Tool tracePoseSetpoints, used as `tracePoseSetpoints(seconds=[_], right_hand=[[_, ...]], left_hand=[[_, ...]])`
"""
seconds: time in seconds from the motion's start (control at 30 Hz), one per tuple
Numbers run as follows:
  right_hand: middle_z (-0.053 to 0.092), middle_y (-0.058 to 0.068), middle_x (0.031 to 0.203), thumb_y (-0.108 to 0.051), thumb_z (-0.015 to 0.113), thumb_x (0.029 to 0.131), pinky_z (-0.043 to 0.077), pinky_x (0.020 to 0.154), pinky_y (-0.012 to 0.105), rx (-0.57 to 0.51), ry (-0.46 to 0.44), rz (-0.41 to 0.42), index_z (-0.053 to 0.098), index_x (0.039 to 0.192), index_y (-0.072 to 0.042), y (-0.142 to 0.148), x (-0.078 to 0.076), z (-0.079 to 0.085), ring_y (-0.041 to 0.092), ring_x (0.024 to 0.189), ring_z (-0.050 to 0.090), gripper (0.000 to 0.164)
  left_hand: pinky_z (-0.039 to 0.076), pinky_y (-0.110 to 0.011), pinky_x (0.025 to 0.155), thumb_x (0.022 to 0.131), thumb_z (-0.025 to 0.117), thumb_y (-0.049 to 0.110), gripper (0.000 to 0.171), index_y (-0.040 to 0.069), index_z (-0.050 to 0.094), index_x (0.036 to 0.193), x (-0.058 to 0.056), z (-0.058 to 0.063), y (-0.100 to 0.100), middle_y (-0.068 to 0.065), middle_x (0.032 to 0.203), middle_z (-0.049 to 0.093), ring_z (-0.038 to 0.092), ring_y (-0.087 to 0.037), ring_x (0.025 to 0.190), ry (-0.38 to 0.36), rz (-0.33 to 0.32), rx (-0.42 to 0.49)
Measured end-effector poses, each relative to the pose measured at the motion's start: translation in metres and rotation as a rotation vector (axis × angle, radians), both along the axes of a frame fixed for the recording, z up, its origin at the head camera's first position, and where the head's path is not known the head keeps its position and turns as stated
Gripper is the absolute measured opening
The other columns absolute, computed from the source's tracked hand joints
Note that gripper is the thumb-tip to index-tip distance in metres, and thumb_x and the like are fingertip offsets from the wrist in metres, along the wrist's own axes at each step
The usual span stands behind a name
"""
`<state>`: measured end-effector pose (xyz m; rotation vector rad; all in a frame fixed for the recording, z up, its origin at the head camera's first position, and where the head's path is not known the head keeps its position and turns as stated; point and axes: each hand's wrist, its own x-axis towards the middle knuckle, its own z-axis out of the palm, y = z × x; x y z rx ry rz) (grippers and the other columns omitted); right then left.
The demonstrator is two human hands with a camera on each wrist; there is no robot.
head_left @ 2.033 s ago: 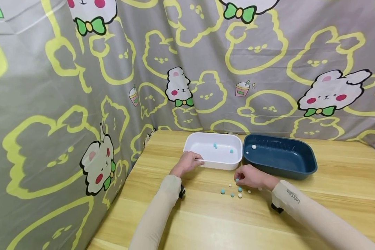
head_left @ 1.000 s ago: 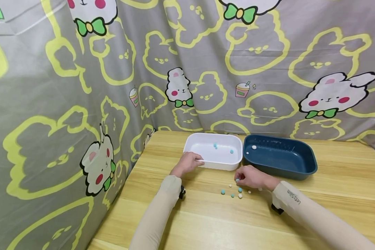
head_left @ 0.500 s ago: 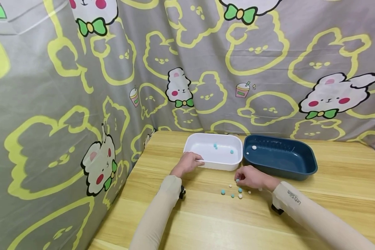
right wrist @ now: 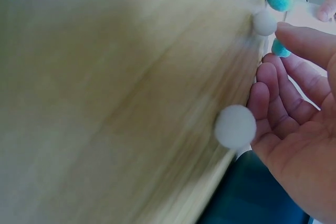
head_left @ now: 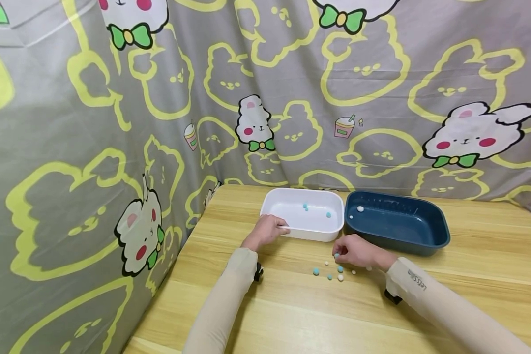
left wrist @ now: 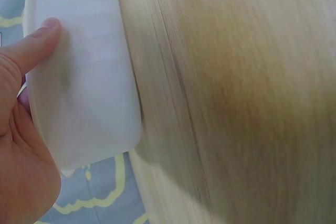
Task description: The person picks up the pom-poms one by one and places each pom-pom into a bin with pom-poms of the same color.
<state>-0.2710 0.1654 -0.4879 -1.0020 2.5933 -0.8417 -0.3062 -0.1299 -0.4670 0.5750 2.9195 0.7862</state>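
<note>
Hardly anything has moved since two seconds ago: both hands and every ball keep their places, only the head's view has drifted slightly. From where I stand, the left hand (head_left: pixel 267 230) grips the near wall of the white tub (head_left: pixel 311 235), thumb outside. The right hand (head_left: pixel 357 250) pinches one teal ball (head_left: pixel 337 255) between thumb and finger, just above the table (head_left: pixel 292 305). I count three loose teal balls (head_left: pixel 316 271) on the wood and four white balls (head_left: pixel 340 278), one partly hidden by the right hand. Three more teal ones lie in the white tub; two white ones sit in the dark blue tub (head_left: pixel 398 219) just beside it. Pale yellowish wood meets grey curtains (head_left: pixel 367 73) printed with yellow outlines and bow-tied cartoon animals.
</note>
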Motion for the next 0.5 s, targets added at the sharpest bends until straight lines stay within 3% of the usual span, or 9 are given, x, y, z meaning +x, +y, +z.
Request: tracePoseSetpoints(seconds=[0.37, 0.5], right_hand=[[0.058, -0.01, 0.074, -0.01, 0.071, 0.083, 0.045, 0.064, 0.025, -0.016, -0.001, -0.003, 0.067, 0.083, -0.011, 0.0007, 0.0007, 0.0007, 0.007, 0.068, 0.051, 0.004], [0.058, -0.01, 0.074, -0.01, 0.071, 0.084, 0.045, 0.063, 0.025, -0.021, -0.001, -0.002, 0.067, 0.083, -0.011, 0.0008, -0.0002, 0.0005, 0.006, 0.068, 0.051, 0.004]], left_hand=[[0.039, -0.027, 0.079, 0.087, 0.069, 0.029, 0.012, 0.023, 0.076, 0.081, 0.002, 0.0027, 0.0013, 0.016, 0.077, 0.069, 0.054, -0.005, 0.07, -0.013, 0.009, 0.007], [0.036, -0.029, 0.086, 0.087, 0.068, 0.03, 0.012, 0.024, 0.076, 0.081, 0.0014, 0.0025, 0.0018, 0.017, 0.076, 0.068, 0.054, -0.004, 0.071, -0.01, 0.015, -0.004]])
